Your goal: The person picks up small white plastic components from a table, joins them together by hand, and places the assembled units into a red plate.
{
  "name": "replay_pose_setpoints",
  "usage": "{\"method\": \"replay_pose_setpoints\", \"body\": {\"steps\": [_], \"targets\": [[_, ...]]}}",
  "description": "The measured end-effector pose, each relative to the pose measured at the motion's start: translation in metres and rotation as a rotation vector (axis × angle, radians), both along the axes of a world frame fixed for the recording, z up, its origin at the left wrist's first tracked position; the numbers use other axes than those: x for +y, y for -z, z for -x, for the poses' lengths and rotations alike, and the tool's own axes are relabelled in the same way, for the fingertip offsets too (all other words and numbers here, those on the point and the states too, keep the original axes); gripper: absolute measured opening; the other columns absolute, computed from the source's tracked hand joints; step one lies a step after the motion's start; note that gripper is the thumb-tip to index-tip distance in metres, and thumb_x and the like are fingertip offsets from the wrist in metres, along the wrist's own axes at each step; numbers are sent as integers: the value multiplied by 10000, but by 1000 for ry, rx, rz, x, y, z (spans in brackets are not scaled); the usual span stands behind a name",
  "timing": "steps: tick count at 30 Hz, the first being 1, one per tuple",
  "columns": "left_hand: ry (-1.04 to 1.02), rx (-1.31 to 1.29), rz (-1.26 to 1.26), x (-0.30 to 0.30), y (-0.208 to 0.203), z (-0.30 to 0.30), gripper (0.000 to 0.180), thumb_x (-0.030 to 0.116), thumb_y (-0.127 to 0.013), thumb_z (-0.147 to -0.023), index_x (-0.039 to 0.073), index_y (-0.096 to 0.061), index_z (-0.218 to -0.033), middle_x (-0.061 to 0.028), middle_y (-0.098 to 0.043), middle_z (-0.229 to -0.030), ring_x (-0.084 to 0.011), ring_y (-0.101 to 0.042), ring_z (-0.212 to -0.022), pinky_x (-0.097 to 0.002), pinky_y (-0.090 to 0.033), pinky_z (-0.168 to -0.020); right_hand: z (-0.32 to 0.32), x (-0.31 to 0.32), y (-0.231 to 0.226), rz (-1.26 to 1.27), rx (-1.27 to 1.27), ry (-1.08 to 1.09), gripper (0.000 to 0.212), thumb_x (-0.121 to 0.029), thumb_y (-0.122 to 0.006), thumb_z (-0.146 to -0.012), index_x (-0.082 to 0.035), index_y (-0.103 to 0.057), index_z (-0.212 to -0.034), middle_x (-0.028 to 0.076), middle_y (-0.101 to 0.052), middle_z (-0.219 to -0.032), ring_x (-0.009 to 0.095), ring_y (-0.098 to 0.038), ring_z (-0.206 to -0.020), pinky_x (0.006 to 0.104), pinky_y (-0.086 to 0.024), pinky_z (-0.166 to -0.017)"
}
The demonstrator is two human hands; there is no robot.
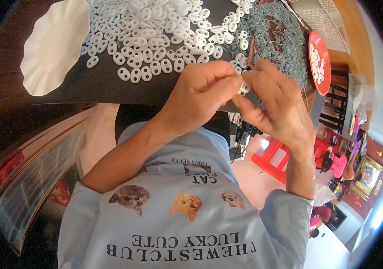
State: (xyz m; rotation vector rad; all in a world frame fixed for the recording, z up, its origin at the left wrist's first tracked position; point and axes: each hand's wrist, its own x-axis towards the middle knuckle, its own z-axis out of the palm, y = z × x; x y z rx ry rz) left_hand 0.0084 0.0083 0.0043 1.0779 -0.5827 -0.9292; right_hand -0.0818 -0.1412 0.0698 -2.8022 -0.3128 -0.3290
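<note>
My left hand point(202, 92) is closed in a pinch, its thumb and forefinger pressed together at the table's near edge. Facing it, my right hand point(277, 101) has its fingers bent inward, and the fingertips of both hands nearly meet. A small white oval plastic piece with two holes point(244, 88) shows between the right thumb and forefinger. Whether it is gripped or lies behind them I cannot tell. What the left fingertips pinch is hidden. Just beyond my hands spreads a large heap of similar white two-holed pieces point(155, 42).
A pile of small grey-blue parts point(281, 42) lies right of the heap. Past it, a red plate point(325, 51) holds several white pieces. A white scalloped tray point(54, 45) stands at the left on the dark table. Red stools point(272, 161) stand on the floor at right.
</note>
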Motion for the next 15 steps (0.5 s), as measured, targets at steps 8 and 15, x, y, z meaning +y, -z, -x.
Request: {"method": "replay_pose_setpoints", "body": {"steps": [8, 15], "targets": [[32, 12, -11, 1, 4, 0, 195, 145, -517, -910, 23, -579, -771, 39, -458, -577, -11, -352, -477, -190, -262, -431, 8, 3, -3, -70, 108, 48, 278, -93, -716, -726, 2, -580, -949, 131, -548, -827, 322, -571, -662, 383, -484, -555], [36, -11, -11, 0, 5, 1, 207, 144, -510, -908, 30, -569, -747, 45, -444, -571, -13, -350, -479, -194, -254, -429, 6, 2, 0, -21, 46, 8, 212, -106, -691, -706, -45, -551, -852, 93, -489, -778, 266, -569, -569, 367, -477, -470]]}}
